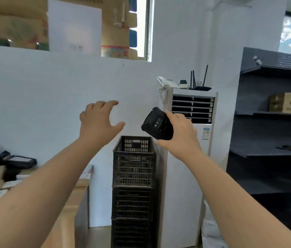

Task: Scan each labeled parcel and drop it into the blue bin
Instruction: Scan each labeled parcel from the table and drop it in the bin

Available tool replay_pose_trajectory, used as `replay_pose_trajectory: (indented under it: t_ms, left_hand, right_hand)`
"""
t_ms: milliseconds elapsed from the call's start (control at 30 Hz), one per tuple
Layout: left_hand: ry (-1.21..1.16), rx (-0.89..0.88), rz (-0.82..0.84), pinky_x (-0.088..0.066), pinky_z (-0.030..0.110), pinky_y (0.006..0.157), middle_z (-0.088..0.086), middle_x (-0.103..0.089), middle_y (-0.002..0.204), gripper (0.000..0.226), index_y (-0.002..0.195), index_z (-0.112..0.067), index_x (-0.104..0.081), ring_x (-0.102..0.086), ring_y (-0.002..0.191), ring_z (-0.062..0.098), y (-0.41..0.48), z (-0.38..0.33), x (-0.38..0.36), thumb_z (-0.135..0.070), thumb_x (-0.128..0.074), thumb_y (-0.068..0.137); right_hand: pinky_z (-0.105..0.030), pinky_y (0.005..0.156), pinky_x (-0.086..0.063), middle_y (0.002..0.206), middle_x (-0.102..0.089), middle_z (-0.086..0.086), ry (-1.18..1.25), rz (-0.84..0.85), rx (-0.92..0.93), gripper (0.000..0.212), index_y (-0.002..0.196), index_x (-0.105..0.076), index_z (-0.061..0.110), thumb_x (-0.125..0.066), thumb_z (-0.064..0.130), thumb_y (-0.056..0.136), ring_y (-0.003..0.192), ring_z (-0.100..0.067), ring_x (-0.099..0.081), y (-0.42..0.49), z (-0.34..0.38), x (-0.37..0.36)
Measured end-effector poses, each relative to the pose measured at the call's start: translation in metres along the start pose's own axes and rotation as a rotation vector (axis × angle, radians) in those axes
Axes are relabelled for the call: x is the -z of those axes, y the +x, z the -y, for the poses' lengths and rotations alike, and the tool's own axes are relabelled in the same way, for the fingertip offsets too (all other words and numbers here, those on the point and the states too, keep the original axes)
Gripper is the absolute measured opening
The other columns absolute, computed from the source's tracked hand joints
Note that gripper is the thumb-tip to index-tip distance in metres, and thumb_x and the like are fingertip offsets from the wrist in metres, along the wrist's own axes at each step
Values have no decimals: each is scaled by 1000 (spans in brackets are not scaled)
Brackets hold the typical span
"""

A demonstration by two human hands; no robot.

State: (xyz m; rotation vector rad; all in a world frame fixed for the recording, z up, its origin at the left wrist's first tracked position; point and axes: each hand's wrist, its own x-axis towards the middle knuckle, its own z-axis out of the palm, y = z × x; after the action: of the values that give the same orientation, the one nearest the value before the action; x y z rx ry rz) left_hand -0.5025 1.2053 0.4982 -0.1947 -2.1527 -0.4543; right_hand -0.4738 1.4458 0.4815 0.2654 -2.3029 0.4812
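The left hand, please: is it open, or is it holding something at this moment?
Open: the left hand is raised with fingers spread, holding nothing; only the right hand grips the black handheld scanner.

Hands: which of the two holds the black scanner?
The right hand: it grips the black scanner. The left hand holds nothing, its fingers spread in the air.

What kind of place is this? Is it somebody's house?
Probably not a house. It looks like a small stockroom or packing room: black crates stacked by the wall, dark shelves with a cardboard box, and a black scanner held in the right hand.
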Motion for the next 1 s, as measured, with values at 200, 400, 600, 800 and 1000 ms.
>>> replay_pose_trajectory:
  t_ms: [200,400,600,800,1000]
  left_hand:
    - [206,95,-84,-30,47,106,2,-49,141,66,144,-31,-45,-36,134,31,-24,63,89,-49,-69,85]
    - [390,203,-170,-32,46,105,1,-50,141,66,145,-32,-43,-38,132,31,-52,127,207,-50,-67,86]
    - [579,302,-225,-33,47,105,0,-49,142,67,145,-34,-41,-38,132,30,-114,195,328,-54,-65,86]
    - [817,411,-242,-32,47,105,0,-48,143,69,147,-33,-40,-37,132,29,-195,266,485,-55,-65,86]
    - [1039,556,-261,-34,49,104,2,-50,138,70,146,-32,-41,-40,129,30,-310,325,621,-57,-64,85]
  right_hand:
    - [-44,102,-35,138,-43,1,138,41,151,89,151,-32,31,-78,36,75,127,-25,-39,11,84,-25]
    - [-44,103,-33,143,-39,1,270,86,342,93,154,-25,29,-78,37,78,129,-26,-36,13,209,-30]
    - [-44,104,-36,139,-42,1,463,123,493,90,152,-29,29,-79,35,77,127,-26,-38,-28,361,-46]
    - [-46,101,-41,137,-45,0,690,205,559,86,149,-35,29,-79,34,76,125,-28,-42,-88,535,-65]
    - [-48,103,-41,137,-46,-2,897,326,692,92,149,-37,25,-82,34,70,128,-27,-42,-191,706,-77]
